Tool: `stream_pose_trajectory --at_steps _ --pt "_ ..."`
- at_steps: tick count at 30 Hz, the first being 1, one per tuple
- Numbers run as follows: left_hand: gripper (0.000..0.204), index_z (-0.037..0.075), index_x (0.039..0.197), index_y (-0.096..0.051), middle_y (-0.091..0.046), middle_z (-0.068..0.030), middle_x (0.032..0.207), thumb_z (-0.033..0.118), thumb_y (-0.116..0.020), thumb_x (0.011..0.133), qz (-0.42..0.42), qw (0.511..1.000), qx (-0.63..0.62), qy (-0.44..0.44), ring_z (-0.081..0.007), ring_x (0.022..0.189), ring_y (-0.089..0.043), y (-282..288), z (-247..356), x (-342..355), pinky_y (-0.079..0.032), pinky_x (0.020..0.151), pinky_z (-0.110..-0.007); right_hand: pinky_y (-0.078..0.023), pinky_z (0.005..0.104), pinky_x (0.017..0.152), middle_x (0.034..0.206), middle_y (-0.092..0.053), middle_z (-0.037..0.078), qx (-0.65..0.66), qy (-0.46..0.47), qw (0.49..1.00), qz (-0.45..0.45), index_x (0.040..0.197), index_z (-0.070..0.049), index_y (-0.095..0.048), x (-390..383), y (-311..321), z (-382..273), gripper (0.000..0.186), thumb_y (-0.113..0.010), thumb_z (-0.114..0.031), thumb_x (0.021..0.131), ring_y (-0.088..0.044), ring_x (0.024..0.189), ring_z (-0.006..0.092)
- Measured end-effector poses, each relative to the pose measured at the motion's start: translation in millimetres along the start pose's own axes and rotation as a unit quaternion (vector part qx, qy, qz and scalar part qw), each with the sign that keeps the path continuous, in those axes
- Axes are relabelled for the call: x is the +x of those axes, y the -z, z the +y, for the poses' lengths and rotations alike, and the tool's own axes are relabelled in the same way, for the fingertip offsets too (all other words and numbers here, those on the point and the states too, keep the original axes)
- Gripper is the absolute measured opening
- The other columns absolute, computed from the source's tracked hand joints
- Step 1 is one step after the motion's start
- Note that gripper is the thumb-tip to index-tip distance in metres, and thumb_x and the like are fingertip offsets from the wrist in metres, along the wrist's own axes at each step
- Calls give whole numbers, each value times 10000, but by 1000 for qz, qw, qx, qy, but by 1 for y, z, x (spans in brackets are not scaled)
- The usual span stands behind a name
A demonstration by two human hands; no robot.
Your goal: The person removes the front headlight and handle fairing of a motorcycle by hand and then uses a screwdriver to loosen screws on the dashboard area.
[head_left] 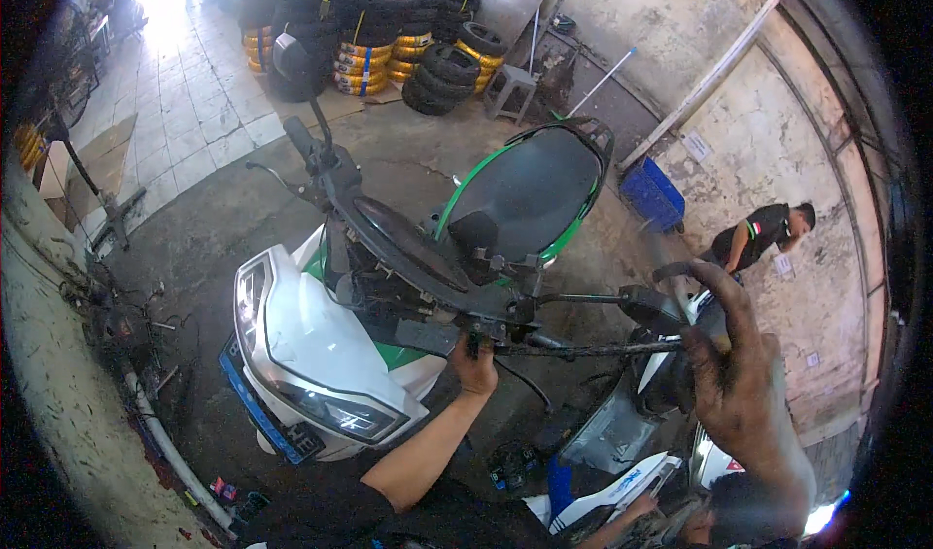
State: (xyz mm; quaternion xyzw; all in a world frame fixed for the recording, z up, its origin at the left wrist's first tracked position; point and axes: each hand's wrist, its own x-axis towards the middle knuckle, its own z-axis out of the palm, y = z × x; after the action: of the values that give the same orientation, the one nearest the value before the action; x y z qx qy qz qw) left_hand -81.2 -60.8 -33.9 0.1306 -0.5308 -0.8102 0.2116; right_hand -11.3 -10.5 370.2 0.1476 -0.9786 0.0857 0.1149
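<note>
"Where's the scooter?"

"The white and green scooter [326, 355] stands right in front, on the dark floor. Its back wheel is hidden."

"What's the left hand [473, 366] doing?"

"It's touching the scooter just under the handlebar [413, 248]. The thumb sticks up. The other fingers are tucked out of sight, so I can't tell if they pinch anything."

"And the right hand [734, 384]?"

"It's up close, by the end of a long black rod [583, 351]. Thumb and pointer are bent and apart. I can't tell if it holds the rod."

"Farther away?"

"Stacked tires [442, 78], cut off on top, and a bending person [763, 238]."
</note>
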Motion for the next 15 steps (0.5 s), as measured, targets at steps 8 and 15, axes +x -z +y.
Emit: stream_pose_trajectory --at_steps 8,15 --pt "544 -24 1136 -537 -581 -111 1084 438 -559 850 -12 996 -88 -29 -232 994 -529 -3 4 5 -402 913 -369 -459 361 829 1090 -615 176 173 -75 948 -258 1235 -33 -526 8 31 20 389 -593 -106 859 -612 957 287" --pt "494 -28 1153 -528 -575 -124 1120 382 -539 877 -28 996 -63 -60 -242 1013 -525 3 -3 4 -404 902 -371 -460 415 735 957 -516 138 -139 207 967 -46 1000 -183 -669 4 15 11 454 -736 -130 554 -525 908 347"
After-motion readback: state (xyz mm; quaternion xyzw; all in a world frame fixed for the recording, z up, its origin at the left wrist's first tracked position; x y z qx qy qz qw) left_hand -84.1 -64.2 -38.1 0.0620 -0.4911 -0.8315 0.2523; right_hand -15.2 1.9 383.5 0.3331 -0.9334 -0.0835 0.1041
